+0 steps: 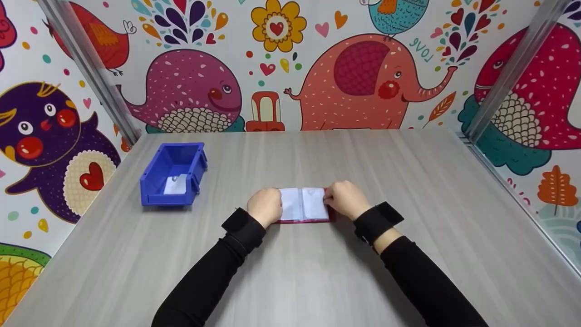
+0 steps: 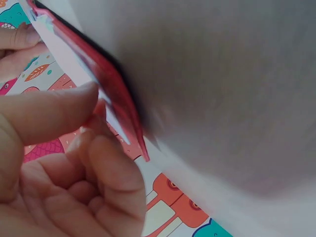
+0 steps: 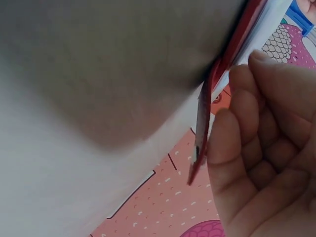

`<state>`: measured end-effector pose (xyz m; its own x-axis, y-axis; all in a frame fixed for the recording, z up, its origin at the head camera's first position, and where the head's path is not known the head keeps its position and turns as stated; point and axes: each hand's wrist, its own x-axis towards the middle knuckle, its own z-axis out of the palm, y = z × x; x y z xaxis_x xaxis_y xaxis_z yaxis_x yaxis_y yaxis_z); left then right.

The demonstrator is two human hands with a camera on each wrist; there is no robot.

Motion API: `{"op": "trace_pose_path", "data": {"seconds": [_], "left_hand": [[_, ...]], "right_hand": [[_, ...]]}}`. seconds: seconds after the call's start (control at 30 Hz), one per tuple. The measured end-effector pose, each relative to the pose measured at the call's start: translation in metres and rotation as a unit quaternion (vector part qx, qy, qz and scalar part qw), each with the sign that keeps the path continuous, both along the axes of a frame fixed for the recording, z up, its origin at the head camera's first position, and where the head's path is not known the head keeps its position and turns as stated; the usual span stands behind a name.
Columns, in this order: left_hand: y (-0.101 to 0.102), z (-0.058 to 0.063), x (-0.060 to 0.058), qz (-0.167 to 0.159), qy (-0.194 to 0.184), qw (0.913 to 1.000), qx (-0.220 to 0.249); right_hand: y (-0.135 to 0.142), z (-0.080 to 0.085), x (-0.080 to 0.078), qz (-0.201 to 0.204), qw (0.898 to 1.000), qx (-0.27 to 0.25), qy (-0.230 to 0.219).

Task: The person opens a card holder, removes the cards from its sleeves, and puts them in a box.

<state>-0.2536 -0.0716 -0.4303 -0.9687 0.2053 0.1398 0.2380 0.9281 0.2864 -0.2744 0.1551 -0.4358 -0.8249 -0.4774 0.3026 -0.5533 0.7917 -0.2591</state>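
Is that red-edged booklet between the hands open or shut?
Open: the head view shows the booklet spread, two pale panels side by side across a central fold.

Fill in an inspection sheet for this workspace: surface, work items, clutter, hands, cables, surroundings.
Surface: pale, streaked table.
Work items: red-covered booklet, open between the hands, whitish pages showing.
Clutter: blue bin left of the booklet, with a white item inside, too small to identify.
Left hand: pinches the booklet's left edge.
Right hand: pinches at its right side.
Cables: nothing seen.
Surroundings: cartoon-printed walls, metal posts at the corners.
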Motion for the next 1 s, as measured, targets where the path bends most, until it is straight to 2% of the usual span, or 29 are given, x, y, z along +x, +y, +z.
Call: {"op": "trace_pose_path", "data": {"seconds": [0.17,0.37,0.53,0.7,0.87,1.0], "left_hand": [[0.002,0.001,0.000,-0.001,0.000,1.0000,-0.005],[0.003,0.002,-0.001,0.000,-0.012,0.9999,-0.004],[0.002,0.002,-0.001,-0.001,-0.003,1.0000,0.001],[0.002,0.001,0.000,-0.002,0.003,1.0000,0.004],[0.001,0.001,0.000,0.001,-0.004,1.0000,0.003],[0.001,0.002,0.000,0.002,-0.010,0.9999,-0.002]], "right_hand": [[-0.002,0.001,-0.005,-0.016,1.000,-0.014,0.006],[-0.005,0.002,-0.013,-0.026,1.000,-0.006,0.015],[-0.008,0.002,-0.015,-0.034,0.999,0.003,0.024],[-0.009,0.001,-0.015,-0.044,0.999,0.011,0.014],[-0.011,0.001,-0.015,-0.041,0.999,0.020,0.006],[-0.011,-0.001,-0.015,-0.029,0.999,0.030,0.019]]}}
